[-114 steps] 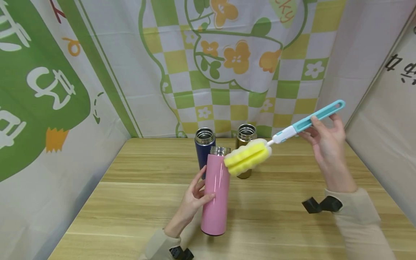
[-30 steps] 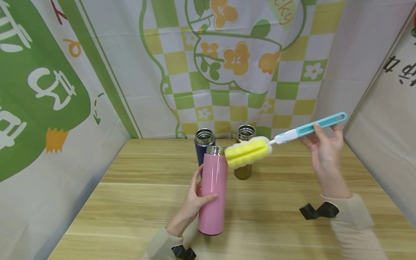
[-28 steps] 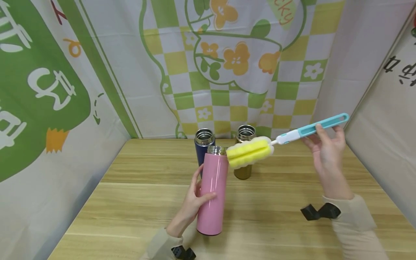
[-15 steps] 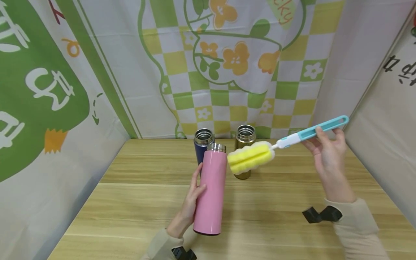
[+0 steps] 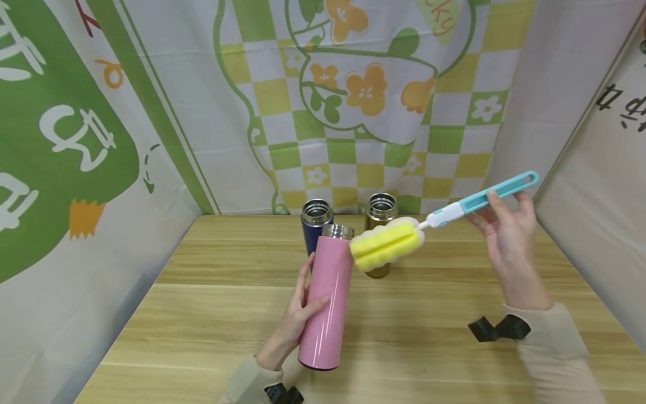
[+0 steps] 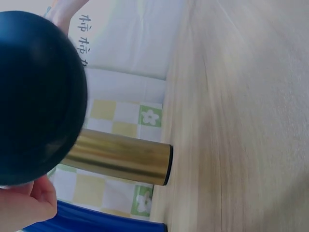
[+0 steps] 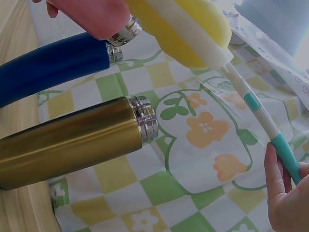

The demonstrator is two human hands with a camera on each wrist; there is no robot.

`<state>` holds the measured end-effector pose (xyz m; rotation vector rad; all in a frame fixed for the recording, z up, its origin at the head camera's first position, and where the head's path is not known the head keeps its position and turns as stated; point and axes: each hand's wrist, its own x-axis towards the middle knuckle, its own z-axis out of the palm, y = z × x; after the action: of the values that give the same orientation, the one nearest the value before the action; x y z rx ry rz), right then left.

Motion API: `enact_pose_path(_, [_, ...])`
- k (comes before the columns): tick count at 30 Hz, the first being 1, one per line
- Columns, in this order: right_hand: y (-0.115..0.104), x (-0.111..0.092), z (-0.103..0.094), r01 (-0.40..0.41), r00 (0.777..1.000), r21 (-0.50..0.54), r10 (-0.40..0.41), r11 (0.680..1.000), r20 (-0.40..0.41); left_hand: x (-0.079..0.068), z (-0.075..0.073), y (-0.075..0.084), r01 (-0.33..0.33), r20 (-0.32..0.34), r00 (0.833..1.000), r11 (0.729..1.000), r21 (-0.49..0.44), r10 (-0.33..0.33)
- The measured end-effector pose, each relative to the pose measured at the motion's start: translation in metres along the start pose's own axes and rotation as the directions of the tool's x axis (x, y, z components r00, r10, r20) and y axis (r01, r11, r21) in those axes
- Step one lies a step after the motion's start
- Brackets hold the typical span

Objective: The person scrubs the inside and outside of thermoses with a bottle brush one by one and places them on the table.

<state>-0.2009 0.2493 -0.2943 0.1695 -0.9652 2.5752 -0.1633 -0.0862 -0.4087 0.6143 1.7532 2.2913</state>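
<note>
My left hand [image 5: 295, 317] grips the pink thermos bottle [image 5: 333, 280], fingers behind it and thumb across its front. The bottle leans to the right, its steel mouth uncapped. In the left wrist view its dark round base [image 6: 38, 96] faces the camera, raised off the table. My right hand [image 5: 510, 241] pinches the turquoise handle of a bottle brush [image 5: 497, 189]. The brush's yellow and white sponge head [image 5: 388, 244] points down-left, outside the bottle and close beside its neck; whether they touch I cannot tell. The right wrist view shows the pink bottle's steel neck [image 7: 124, 31] near the sponge.
Behind the pink bottle stands an uncapped dark blue bottle [image 5: 314, 233], partly hidden. An uncapped gold bottle [image 5: 372, 223] stands to its right, partly behind the sponge. Both are on the wooden table [image 5: 202, 314]. A printed cloth [image 5: 343, 157] hangs along the table's back edge.
Over the last seconds the pink bottle's base has swung left, so it leans more. The brush has dipped and risen slightly, its sponge staying beside the bottle's neck. Both hands keep their holds.
</note>
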Motion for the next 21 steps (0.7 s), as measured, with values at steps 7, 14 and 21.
enact_pose_path(7, [0.000, 0.001, 0.006, 0.010, 1.000, -0.054, -0.010, 0.999, -0.014, 0.000, -0.001, -0.001, -0.044, 0.023, 0.999, 0.998, 0.054, 0.043])
enact_pose_path(14, [0.004, -0.001, 0.008, 0.004, 0.999, -0.065, -0.002, 0.998, 0.036, 0.002, -0.001, -0.002, -0.036, 0.003, 0.999, 0.997, 0.065, 0.035])
enact_pose_path(21, [0.015, -0.008, 0.001, -0.048, 0.992, -0.149, 0.065, 0.988, 0.109, 0.003, 0.001, 0.001, -0.004, -0.069, 0.998, 0.999, 0.047, 0.007])
